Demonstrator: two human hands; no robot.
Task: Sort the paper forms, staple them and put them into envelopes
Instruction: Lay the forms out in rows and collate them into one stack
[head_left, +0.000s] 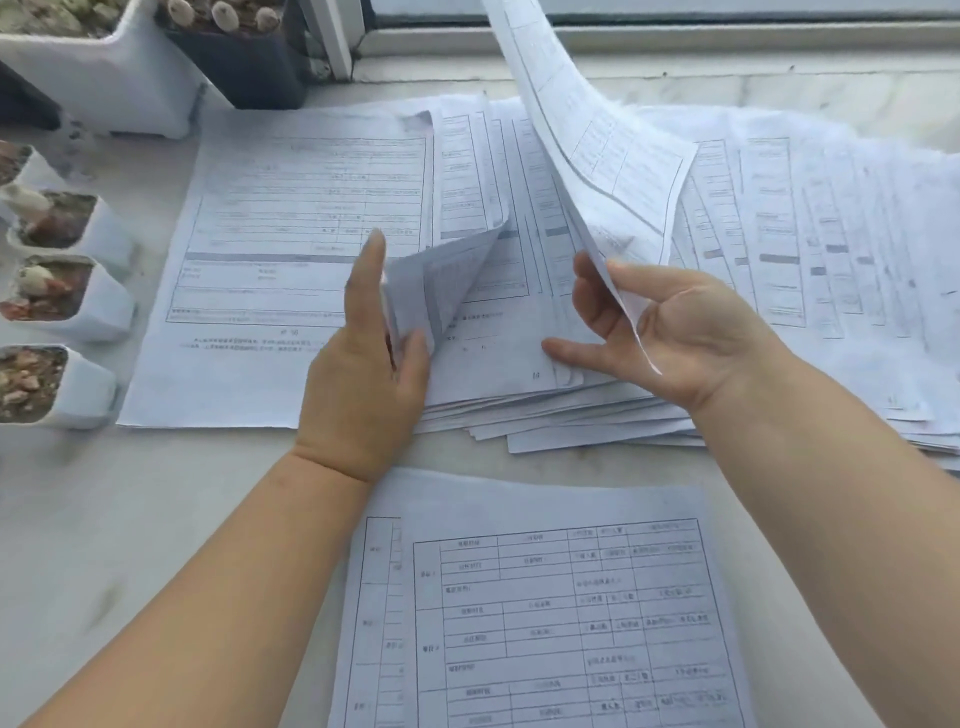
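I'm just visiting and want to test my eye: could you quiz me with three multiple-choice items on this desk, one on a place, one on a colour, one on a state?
1. Where do the small square plant pots stand?
A. along the left edge
B. on the near sheets
C. right of the spread forms

2. What colour are the printed paper forms?
A. yellow
B. white with dark lines
C. pink

3. What is the right hand doing?
A. lying flat on the marble-look table
B. holding a stapler
C. lifting a curled sheet

Key: 1 A, the pots line the left side. 2 B, every sheet is white with dark table lines. 3 C, the sheet's edge runs through the fingers and rises, while the left hand bends up another page's corner.
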